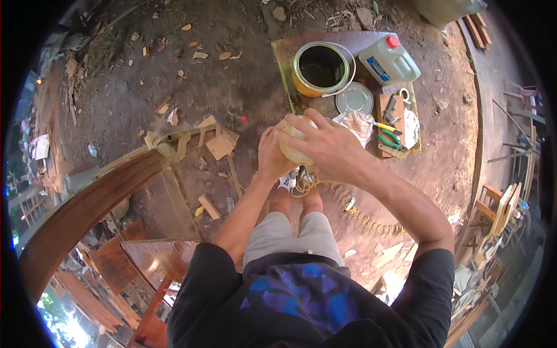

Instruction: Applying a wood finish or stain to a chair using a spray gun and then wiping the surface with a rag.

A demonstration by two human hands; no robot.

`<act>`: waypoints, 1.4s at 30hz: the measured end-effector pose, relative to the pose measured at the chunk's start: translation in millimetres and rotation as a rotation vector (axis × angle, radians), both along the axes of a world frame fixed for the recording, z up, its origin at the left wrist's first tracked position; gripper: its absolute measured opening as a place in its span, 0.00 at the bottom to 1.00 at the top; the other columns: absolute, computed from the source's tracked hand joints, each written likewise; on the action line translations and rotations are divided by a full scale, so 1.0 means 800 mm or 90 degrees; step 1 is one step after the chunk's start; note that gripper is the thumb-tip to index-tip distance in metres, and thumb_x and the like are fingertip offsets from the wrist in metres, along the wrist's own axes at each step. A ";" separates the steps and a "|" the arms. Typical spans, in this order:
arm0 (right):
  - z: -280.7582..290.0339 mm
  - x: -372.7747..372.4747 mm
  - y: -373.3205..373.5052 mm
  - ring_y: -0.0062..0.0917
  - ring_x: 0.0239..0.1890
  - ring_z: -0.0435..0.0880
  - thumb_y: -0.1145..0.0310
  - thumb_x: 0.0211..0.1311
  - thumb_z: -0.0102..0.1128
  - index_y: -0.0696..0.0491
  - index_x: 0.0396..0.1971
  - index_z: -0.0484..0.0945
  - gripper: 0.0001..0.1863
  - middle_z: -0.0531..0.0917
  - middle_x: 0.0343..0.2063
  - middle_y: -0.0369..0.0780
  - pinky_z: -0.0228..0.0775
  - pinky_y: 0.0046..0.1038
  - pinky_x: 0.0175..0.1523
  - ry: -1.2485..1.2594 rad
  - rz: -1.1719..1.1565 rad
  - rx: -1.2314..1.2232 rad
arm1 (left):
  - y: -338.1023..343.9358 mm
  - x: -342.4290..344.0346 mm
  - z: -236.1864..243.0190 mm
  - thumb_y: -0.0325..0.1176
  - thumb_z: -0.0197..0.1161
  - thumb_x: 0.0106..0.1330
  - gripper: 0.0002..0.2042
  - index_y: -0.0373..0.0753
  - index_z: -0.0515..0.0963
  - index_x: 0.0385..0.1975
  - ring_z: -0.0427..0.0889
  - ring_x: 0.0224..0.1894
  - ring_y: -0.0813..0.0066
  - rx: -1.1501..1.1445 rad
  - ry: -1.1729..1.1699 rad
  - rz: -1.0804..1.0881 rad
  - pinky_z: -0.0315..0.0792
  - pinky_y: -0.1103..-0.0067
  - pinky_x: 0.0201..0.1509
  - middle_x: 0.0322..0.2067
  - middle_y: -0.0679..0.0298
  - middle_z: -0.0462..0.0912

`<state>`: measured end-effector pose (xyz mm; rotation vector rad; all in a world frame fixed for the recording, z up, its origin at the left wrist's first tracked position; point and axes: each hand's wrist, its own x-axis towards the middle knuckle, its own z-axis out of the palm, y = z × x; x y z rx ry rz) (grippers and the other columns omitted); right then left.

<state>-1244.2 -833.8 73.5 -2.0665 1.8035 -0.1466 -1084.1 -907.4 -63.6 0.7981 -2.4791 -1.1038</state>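
Fingers (301, 124) of the right hand (332, 146) were half spread over a pale cup (295, 154) at mid-frame in the head view; its left side was clasped by the left hand (271, 152). At upper right, a jug (390, 59) was set on a table (286, 52).

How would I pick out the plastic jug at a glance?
Start with the big brown board beyond the person's right hand. Near its far right corner, beside the open bucket, stands the plastic jug: whitish, handled, blue-labelled, and the only container there with a red cap.
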 end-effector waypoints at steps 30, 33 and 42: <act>-0.002 -0.060 0.183 0.47 0.54 0.79 0.56 0.36 0.74 0.50 0.55 0.80 0.38 0.79 0.57 0.47 0.74 0.43 0.60 -0.128 -0.398 -0.396 | 0.135 -0.114 0.034 0.44 0.74 0.52 0.34 0.38 0.72 0.58 0.79 0.55 0.48 0.049 0.176 -0.171 0.71 0.58 0.60 0.52 0.53 0.80; -0.029 -0.078 0.213 0.48 0.66 0.70 0.50 0.43 0.75 0.54 0.65 0.71 0.46 0.73 0.63 0.50 0.62 0.42 0.71 -0.063 -0.482 -0.330 | 0.169 -0.150 0.003 0.46 0.77 0.49 0.38 0.38 0.70 0.61 0.78 0.54 0.48 -0.013 0.121 -0.094 0.71 0.58 0.58 0.52 0.54 0.80; -0.201 -0.068 0.445 0.41 0.67 0.72 0.63 0.51 0.69 0.53 0.69 0.65 0.43 0.74 0.65 0.48 0.63 0.38 0.71 -0.421 -0.936 -0.108 | 0.312 -0.291 0.006 0.47 0.86 0.39 0.41 0.38 0.76 0.54 0.84 0.51 0.58 0.161 0.188 0.053 0.76 0.65 0.54 0.49 0.58 0.83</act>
